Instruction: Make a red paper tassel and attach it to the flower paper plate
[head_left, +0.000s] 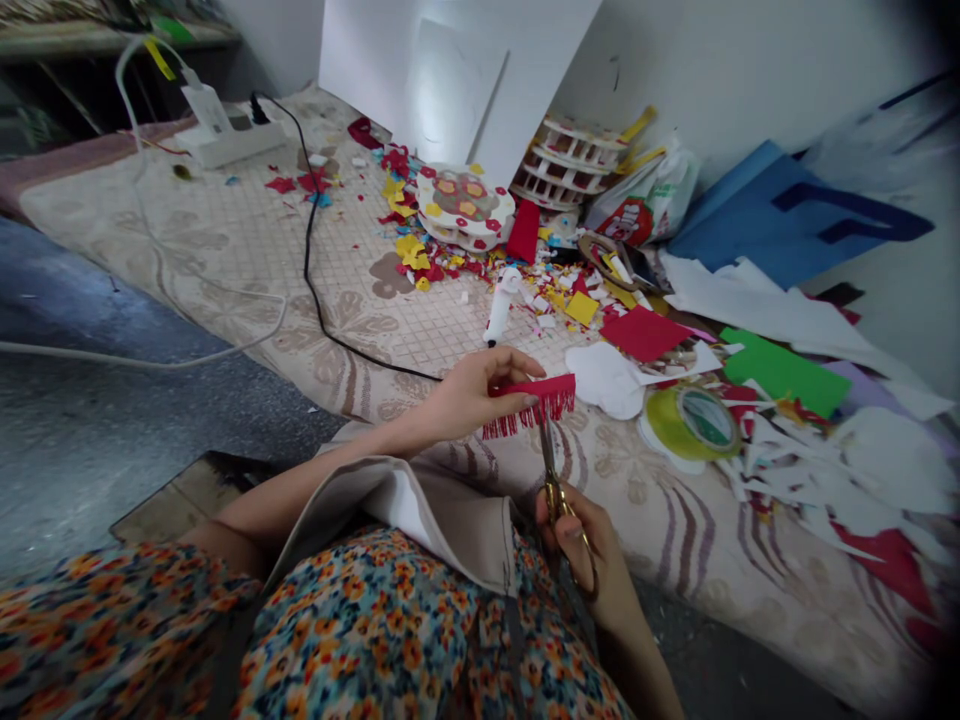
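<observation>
While the left hand [471, 392] pinches the red fringed strip [561, 389], lying left-right, the right hand [606, 548] grips scissors [550, 458] nearer; blades meet the fringe crosswise.

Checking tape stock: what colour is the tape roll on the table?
Yellow-green tape roll, seen best in the head view.

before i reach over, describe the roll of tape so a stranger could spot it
On the patterned tablecloth, look nearer you than the blue bag, close to the flat green sheet. The roll of tape is the thick yellow-green ring beside thin white scraps.
</observation>
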